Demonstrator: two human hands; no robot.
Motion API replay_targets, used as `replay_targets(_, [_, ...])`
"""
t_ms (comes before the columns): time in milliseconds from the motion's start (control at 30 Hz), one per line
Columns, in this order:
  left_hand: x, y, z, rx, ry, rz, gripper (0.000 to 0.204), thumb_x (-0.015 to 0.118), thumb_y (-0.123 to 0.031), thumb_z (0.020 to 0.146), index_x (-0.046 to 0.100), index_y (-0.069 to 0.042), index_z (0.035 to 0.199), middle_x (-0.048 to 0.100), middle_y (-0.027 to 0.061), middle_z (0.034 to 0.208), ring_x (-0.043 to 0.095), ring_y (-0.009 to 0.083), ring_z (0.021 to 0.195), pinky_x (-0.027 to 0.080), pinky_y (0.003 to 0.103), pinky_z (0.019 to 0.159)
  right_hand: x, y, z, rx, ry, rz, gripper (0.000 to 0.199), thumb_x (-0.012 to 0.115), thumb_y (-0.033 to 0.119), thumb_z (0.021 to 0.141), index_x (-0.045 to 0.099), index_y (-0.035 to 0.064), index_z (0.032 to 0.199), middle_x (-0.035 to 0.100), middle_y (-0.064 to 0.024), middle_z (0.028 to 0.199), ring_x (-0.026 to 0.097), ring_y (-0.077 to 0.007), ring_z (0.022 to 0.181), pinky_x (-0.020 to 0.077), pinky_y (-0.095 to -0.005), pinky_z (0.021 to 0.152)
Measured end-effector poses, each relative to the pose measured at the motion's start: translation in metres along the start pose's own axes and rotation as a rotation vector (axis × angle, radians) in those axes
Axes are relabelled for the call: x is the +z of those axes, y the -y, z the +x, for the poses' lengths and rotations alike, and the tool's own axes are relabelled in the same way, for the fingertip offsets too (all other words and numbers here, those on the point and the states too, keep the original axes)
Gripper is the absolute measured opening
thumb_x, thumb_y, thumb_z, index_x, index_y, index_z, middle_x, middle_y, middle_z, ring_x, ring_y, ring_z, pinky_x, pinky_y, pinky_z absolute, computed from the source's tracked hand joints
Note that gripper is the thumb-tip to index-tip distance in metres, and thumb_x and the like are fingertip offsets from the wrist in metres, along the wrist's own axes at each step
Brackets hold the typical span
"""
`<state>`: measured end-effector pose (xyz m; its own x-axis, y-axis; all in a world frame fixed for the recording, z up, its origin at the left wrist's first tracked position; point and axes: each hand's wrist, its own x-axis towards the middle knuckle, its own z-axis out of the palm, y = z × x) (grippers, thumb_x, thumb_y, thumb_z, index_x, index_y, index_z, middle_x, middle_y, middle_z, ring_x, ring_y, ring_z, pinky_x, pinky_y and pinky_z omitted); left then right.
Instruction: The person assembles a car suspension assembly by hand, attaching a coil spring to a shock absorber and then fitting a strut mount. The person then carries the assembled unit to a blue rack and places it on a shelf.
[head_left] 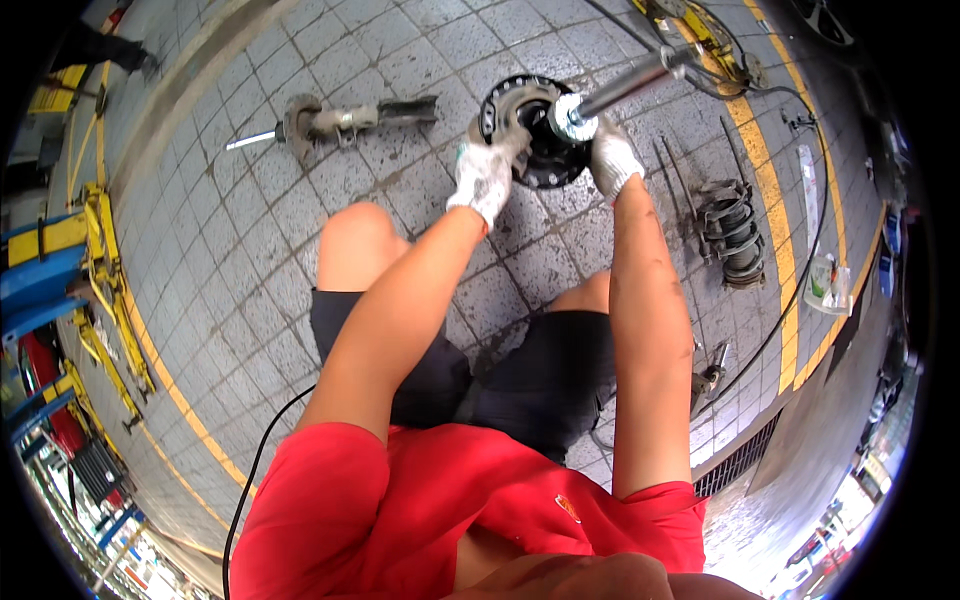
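Observation:
A new-looking strut (628,88) stands out in front of me, its shaft slanting up to the right from a shiny metal collar. Around its lower part sits a black round spring seat (548,176) with a toothed-looking rim and a dull grey curved piece on top. My left hand (487,172), in a white knitted glove, grips the seat's left edge by the grey piece. On the opposite side my right hand (613,160), gloved alike, is wrapped against the seat and strut, its fingertips partly hidden. A worn strut (352,120) with a bare rod lies on the floor to the left.
On the right lies a dark coil spring (737,235) with threaded rods beside it. Near it are a clear plastic bag (829,285), a metal tool (711,372) and a black cable (770,345). Yellow-and-blue lift arms (100,245) stand at left, another yellow arm (705,35) at top right.

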<state>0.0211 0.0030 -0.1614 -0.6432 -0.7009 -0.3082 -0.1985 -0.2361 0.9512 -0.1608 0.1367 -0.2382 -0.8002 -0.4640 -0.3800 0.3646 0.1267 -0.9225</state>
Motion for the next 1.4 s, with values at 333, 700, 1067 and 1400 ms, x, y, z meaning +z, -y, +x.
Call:
replay_targets(333, [-0.019,-0.033,0.012,-0.213,0.124,0.204,0.094,0.075,-0.054,0.085,0.042,0.004,0.151,0.057,0.0270,0.141,0.061,0.0308,0.124,0.048,0.035,0.108,-0.038,-0.053,0.041,0.025,0.115,-0.038,0.045,0.065,0.020,0.104,0.051,-0.0023,0.141,0.070,-0.0059,0.116,0.065,-0.0105,0.101,0.0552,-0.0261,0.087])
replay_targets(700, [0.001,-0.057,0.143,-0.274,0.832,0.368,0.041,0.075,-0.028,0.090,0.071,0.004,0.116,0.076,0.0103,0.100,0.070,0.0145,0.083,0.057,0.032,0.075,0.034,0.033,0.000,0.277,-0.057,-0.083,0.075,0.080,0.027,0.092,0.045,-0.0087,0.148,0.069,-0.0131,0.120,0.068,-0.0161,0.099,0.0573,-0.0275,0.085])
replay_targets(1067, [0.013,-0.076,0.110,-0.140,0.628,0.576,0.060,0.078,-0.040,0.087,0.068,0.010,0.118,0.075,0.0160,0.103,0.070,0.0197,0.091,0.055,0.032,0.079,0.011,0.036,0.034,0.021,0.405,-0.472,0.070,0.076,0.040,0.090,0.058,-0.0055,0.140,0.068,-0.0195,0.132,0.064,-0.0271,0.121,0.0486,-0.0346,0.107])
replay_targets(1400, [-0.034,-0.022,0.100,-0.557,0.732,-0.424,0.039,0.057,-0.025,0.107,0.061,0.004,0.131,0.067,0.0136,0.130,0.065,0.0222,0.117,0.051,0.037,0.105,0.038,0.105,-0.005,0.050,0.453,-0.606,0.069,0.081,0.040,0.081,0.065,-0.0043,0.131,0.072,-0.0188,0.120,0.067,-0.0277,0.113,0.0512,-0.0366,0.101])
